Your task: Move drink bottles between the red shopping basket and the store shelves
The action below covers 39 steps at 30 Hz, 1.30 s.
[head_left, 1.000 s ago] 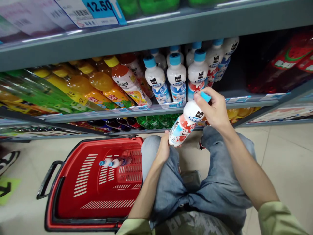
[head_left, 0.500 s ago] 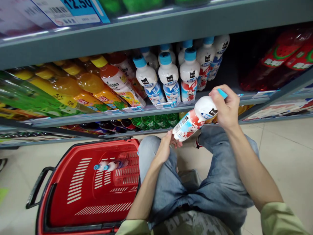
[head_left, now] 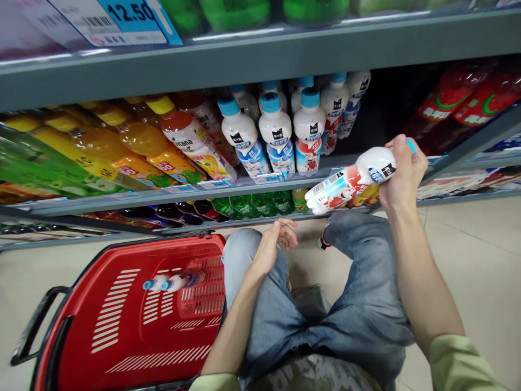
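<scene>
take the red basket [head_left: 163,339] on the floor at your left side as your mark. your right hand [head_left: 402,174], well to the right of the red basket and farther out than it, is grasping a blue-capped bottle [head_left: 354,179] by its neck end, with a bit of the cap showing past your fingers. the bottle is in the air, tipped almost level, its base slanting down towards the red basket's side; its label shows red, white and blue. your left hand [head_left: 271,244], just right of the red basket's far corner, is released: it holds nothing, its fingers are loosely curled, and it is apart from the bottle. it is near your jeans [head_left: 252,271], whose left knee is right next to the red basket.

inside the red basket two small bottles [head_left: 179,282] with blue caps lie side by side. beyond the red basket you face a shelf [head_left: 171,199]: orange drinks [head_left: 142,138] stand straight behind it, white bottles [head_left: 277,133] stand to its right, and red drinks [head_left: 443,103] farthest right of it.
</scene>
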### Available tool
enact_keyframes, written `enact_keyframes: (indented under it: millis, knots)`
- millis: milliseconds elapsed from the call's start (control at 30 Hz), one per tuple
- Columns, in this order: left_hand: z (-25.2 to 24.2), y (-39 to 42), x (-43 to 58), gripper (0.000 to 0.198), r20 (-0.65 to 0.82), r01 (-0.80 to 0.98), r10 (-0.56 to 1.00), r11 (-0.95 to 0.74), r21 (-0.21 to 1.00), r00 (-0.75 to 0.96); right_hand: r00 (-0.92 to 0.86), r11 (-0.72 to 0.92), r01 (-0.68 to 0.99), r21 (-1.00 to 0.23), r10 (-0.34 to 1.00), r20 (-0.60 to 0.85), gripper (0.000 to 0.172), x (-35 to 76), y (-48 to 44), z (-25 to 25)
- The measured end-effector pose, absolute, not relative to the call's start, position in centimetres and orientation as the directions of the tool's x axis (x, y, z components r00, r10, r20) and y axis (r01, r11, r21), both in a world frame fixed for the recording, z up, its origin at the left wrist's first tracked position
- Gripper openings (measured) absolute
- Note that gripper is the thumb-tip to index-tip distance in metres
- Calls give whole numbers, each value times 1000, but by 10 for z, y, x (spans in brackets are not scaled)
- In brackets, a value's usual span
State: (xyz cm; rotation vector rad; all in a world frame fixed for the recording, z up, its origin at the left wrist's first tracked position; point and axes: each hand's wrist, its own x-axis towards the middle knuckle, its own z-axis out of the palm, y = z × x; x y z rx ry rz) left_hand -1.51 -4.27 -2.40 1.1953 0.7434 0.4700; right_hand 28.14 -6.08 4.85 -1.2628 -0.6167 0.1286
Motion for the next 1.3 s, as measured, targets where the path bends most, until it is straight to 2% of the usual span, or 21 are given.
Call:
enact_keyframes:
  millis: [333, 600, 833, 1000, 1167, 1300]
  knots:
    - [-25, -43, -16, 60, -259, 65, 672, 300, 952, 693, 913, 403, 214, -890, 241, 329, 42, 302, -58, 45]
    - [-21, -42, -15, 63, -269, 75, 672, 303, 950, 690, 911, 453, 359, -816, 18, 411, 40, 314, -57, 50]
    - [-23, -43, -15, 63, -256, 76, 656, 290, 954, 710, 851, 328, 516, -792, -92, 516, 34, 312, -62, 54]
    - [-21, -43, -16, 63, -253, 83, 657, 279, 957, 710, 756, 167, 652, -740, -64, 651, 26, 303, -65, 59]
    - [-20, -43, -16, 63, -255, 84, 660, 280, 956, 707, 708, 163, 692, -703, 36, 706, 21, 296, -59, 64]
    - [-20, -44, -16, 63, -250, 88, 656, 270, 959, 712, 655, 184, 704, -686, 205, 727, 23, 294, -49, 62]
